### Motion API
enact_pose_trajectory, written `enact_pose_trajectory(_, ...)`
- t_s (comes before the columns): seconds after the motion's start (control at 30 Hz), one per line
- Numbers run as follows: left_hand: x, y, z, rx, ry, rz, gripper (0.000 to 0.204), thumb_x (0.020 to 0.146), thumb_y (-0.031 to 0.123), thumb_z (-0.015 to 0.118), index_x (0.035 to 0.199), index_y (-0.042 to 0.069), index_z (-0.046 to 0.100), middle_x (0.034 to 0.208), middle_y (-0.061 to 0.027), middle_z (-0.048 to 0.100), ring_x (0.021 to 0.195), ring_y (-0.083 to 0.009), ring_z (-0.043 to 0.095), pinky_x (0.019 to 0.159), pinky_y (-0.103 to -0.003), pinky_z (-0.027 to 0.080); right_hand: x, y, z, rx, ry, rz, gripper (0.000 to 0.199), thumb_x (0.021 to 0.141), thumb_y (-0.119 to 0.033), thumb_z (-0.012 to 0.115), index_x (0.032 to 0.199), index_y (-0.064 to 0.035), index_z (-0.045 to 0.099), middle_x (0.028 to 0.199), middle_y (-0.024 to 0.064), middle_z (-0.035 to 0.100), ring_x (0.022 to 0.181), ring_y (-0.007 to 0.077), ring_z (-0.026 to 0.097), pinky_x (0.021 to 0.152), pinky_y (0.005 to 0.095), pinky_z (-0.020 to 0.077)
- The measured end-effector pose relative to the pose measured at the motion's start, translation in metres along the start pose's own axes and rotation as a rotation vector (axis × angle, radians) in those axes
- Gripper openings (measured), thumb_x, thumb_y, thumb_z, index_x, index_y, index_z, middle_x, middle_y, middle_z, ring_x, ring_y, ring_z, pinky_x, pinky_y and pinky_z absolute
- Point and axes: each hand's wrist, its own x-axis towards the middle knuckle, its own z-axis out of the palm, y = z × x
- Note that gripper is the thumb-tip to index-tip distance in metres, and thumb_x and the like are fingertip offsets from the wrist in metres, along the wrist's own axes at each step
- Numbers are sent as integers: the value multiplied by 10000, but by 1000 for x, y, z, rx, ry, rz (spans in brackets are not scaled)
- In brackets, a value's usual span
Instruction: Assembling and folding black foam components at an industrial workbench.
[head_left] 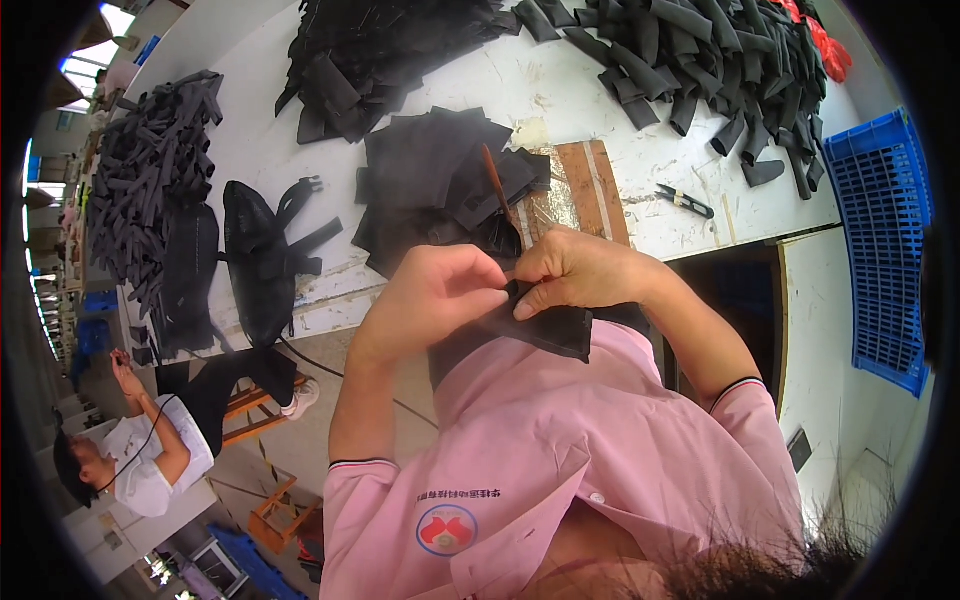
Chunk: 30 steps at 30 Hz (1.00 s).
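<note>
In front of my body, at the table's near edge, I hold a small black fabric piece [556,332]. My right hand [585,268] pinches its upper edge between thumb and fingers, and the piece hangs down below. Close beside it, my left hand [435,290] has thumb and fingertips closed at the left corner of the same piece. Just beyond my hands lies a loose stack of flat black fabric pieces [415,185]. A thin reddish-brown stick [495,180] rests over that stack, its near end close to my right hand.
Taped brown board [580,185] lies right of the stack, thread snips [686,201] farther right. Heaps of black fabric tubes [690,50] and strips [155,180] cover the white table [480,85]. A blue crate [880,250] stands right; another person [165,440] sits left.
</note>
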Motion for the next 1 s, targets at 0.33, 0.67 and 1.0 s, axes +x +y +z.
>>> enact_pose_trajectory(0.33, -12, -26, 56, -64, 631, 207, 73, 803, -31, 636, 857, -8, 593, 734, 23, 563, 661, -31, 506, 599, -169, 414, -9, -14, 51, 125, 743, -87, 337, 734, -237, 739, 940, -9, 599, 855, 95, 569, 724, 211, 589, 585, 292, 468)
enact_pose_trajectory(0.67, 6, -32, 67, -416, 897, 195, 249, 788, -68, 586, 1009, -5, 491, 809, -80, 620, 469, -52, 452, 391, -175, 341, 20, 5, 56, -101, 999, -98, 96, 718, 33, 616, 813, 29, 630, 717, 85, 594, 584, 198, 593, 509, 284, 458)
enact_pose_trajectory(1.0, 18, -35, 55, -149, 1004, 398, 258, 705, -127, 504, 933, -9, 532, 834, -49, 597, 516, -24, 462, 411, -158, 328, 18, 16, 52, 1291, 300, -77, 100, 844, -141, 645, 810, -60, 599, 686, -39, 526, 611, 49, 437, 562, 196, 357)
